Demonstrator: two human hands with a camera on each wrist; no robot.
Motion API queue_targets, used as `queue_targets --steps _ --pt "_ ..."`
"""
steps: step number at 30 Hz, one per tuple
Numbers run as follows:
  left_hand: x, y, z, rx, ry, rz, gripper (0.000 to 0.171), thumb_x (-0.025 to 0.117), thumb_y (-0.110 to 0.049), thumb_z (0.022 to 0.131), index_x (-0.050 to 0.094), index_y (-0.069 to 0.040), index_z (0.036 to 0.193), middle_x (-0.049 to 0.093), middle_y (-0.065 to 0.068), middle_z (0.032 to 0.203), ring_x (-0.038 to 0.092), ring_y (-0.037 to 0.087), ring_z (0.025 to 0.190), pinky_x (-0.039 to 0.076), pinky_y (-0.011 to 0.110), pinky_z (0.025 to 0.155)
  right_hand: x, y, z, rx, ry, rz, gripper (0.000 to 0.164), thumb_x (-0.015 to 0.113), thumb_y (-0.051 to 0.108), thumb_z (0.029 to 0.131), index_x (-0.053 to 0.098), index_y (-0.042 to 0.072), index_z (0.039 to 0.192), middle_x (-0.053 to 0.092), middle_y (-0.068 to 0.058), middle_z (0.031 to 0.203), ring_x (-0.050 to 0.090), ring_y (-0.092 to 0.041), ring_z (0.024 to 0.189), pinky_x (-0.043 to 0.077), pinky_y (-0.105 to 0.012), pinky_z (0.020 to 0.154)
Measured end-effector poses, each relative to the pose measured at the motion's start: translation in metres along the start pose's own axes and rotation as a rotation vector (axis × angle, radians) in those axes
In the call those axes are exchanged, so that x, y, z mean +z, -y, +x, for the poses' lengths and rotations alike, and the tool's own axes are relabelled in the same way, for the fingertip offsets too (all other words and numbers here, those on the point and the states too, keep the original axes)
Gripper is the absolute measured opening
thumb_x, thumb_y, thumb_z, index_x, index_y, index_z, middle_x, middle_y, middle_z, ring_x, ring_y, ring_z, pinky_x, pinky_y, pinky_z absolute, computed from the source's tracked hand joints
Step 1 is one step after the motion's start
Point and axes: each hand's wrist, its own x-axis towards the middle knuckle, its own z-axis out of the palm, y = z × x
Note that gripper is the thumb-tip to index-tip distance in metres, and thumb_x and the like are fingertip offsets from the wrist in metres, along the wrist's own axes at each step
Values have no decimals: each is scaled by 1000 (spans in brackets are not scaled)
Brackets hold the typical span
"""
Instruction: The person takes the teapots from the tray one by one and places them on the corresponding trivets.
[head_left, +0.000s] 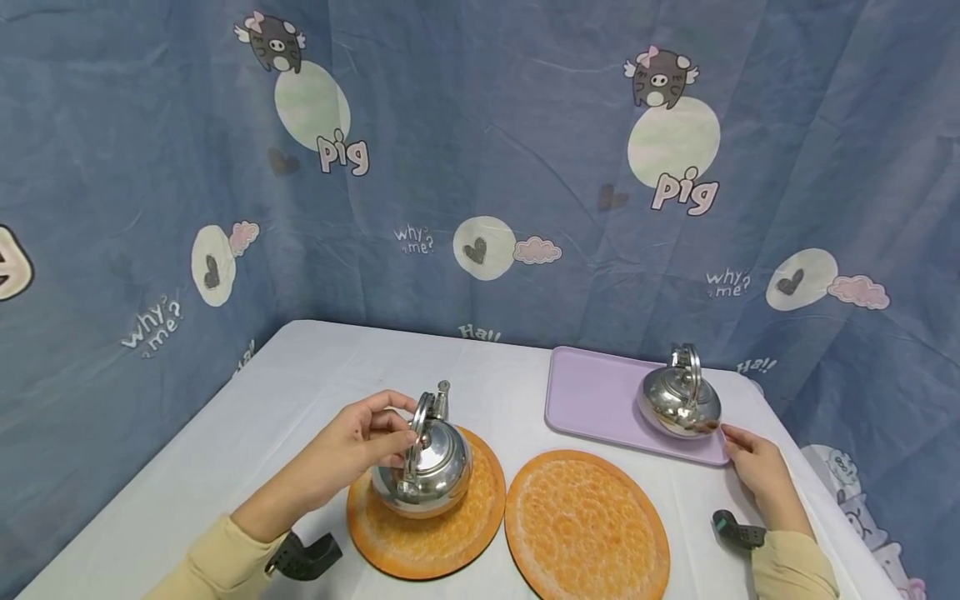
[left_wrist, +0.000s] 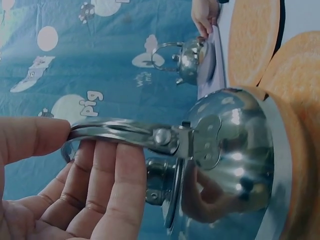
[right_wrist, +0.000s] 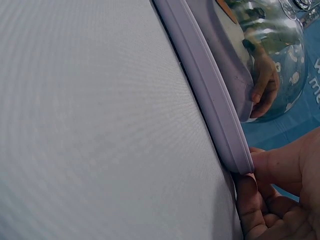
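Note:
A shiny steel kettle (head_left: 431,471) stands over the left orange-slice placemat (head_left: 427,562), its base close against it. My left hand (head_left: 375,437) holds the kettle's arched handle (left_wrist: 115,131), thumb on one side and fingers on the other. At the right, my right hand (head_left: 757,467) pinches the near right corner of a lilac tray (head_left: 592,396). In the right wrist view the thumb lies at the tray's rim (right_wrist: 212,95), with fingers below it. A second steel kettle (head_left: 681,402) sits upright on the right part of that tray.
Another round orange-slice placemat (head_left: 588,529) lies beside the first, in front of the tray. A white cloth (head_left: 345,362) covers the table. Behind the table hangs a blue printed curtain (head_left: 420,292). Dark wrist devices (head_left: 303,558) show at both sleeves.

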Motion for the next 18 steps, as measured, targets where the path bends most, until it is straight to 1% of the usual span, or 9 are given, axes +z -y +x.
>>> queue_targets --steps 3,5,9,13,16,18 --pt "-2 -1 -1 13 8 15 47 67 -23 98 48 -1 134 66 12 102 68 20 92 61 40 83 0 0 1 -12 -2 -5 47 40 7 104 38 -11 147 41 -35 148 34 -50 142 30 -62 115" --pt "-5 -3 -3 27 -1 40 45 66 -24 99 49 -2 134 65 15 104 69 22 93 61 40 84 1 1 1 -15 -6 -6 46 40 7 104 39 -11 146 42 -35 147 35 -49 141 31 -61 115" --pt "-9 -11 -5 47 -67 131 40 66 -22 99 53 -7 133 65 16 106 68 25 95 61 41 83 1 2 2 -19 -12 -8 46 41 7 104 39 -12 146 44 -36 145 37 -48 140 32 -60 115" --pt "-12 -25 -5 87 -146 247 31 67 -18 98 58 -14 128 66 11 104 67 27 95 60 36 80 0 2 2 -23 -14 -16 46 41 7 104 39 -12 146 43 -36 146 36 -49 140 32 -61 115" --pt "-13 -41 -1 141 -172 305 27 67 -16 98 60 -17 124 67 8 102 67 25 93 61 33 78 -1 2 1 -16 -14 -21 46 41 8 104 40 -12 146 43 -35 146 35 -50 141 30 -61 116" --pt "-11 -53 2 167 -174 321 26 67 -15 97 61 -20 122 67 7 102 67 23 92 61 33 77 -1 2 0 -7 -15 -21 47 41 8 104 40 -11 146 43 -35 146 34 -50 142 30 -62 116"
